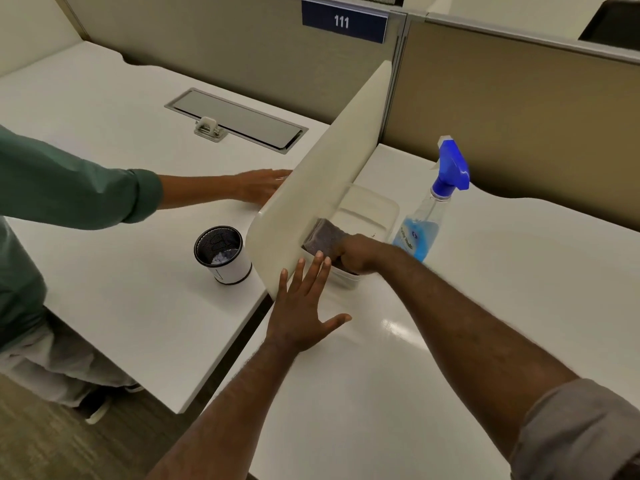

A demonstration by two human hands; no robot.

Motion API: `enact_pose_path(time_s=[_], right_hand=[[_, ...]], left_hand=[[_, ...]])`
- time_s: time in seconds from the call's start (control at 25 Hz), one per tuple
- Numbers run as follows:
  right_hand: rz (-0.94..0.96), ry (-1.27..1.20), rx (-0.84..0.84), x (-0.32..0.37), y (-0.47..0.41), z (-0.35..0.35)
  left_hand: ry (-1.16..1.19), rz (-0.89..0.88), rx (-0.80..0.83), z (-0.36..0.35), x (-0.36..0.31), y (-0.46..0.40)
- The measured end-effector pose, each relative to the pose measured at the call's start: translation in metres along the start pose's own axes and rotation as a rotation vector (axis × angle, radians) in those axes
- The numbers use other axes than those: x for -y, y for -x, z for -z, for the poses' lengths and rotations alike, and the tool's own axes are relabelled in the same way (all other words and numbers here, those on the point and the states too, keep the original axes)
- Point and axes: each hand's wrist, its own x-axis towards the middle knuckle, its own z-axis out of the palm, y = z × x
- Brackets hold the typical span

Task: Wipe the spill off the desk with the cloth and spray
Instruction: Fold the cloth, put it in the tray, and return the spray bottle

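1. The white glossy bench (398, 375) fills the lower right, with a second white bench (104, 271) to its left across a dark gap.
2. A cream rounded divider panel (329, 188) stands upright between the two benches, running back toward the tan cubicle wall (502, 126), which carries a blue sign reading 111 (344, 21).
3. Another person's arm in a green sleeve (69, 188) reaches in from the left, that hand flat on the second bench beside the divider.
4. A white rectangular plastic tub (370, 209) sits on the near bench, tight against the divider.
5. The clear spray bottle with blue liquid and a blue trigger head (429, 216) stands upright just right of the tub.
6. The right hand (356, 254) is over the tub's near end, its fingers closed around the grey folded cloth (323, 237), which is at the tub's near end by the divider.
7. The left hand (304, 313) holds nothing, fingers spread wide, with the fingertips at the divider's near edge.
8. A black mesh cup with a white sleeve (223, 254) stands on the second bench near the divider.
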Motion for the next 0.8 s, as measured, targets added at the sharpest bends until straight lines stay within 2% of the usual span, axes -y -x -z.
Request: enact_pose_path(time_s=[0.04,0.08,0.2,0.24,0.28,0.36,0.44,0.56,0.8], right_hand=[[-0.006,-0.097,-0.147,-0.003,0.008,-0.002],[-0.021,-0.205,-0.365,-0.006,0.017,-0.007],[-0.071,-0.473,-1.140,-0.025,0.056,-0.043],[-0.139,-0.509,-1.320,-0.034,0.068,-0.055],[-0.247,-0.535,-1.428,-0.043,0.076,-0.063],[-0.479,-0.605,-1.458,-0.062,0.078,-0.060],[-0.610,-0.666,-1.301,-0.076,0.072,-0.046],[-0.555,-0.713,-1.092,-0.087,0.061,-0.029],[-0.448,-0.777,-1.016,-0.091,0.050,-0.028]], left_hand=[[-0.001,0.001,0.003,0.001,0.000,0.000],[-0.001,0.003,0.003,0.001,0.000,0.000],[0.013,0.010,-0.036,0.001,-0.002,0.001],[0.029,0.018,-0.055,-0.001,-0.002,0.004],[0.045,0.027,-0.064,-0.003,-0.003,0.008],[0.049,0.033,-0.037,-0.010,-0.005,0.020],[0.039,0.021,0.036,-0.018,-0.010,0.035],[0.048,0.029,0.097,-0.029,-0.016,0.051],[0.064,0.056,-0.020,-0.021,-0.021,0.043]])
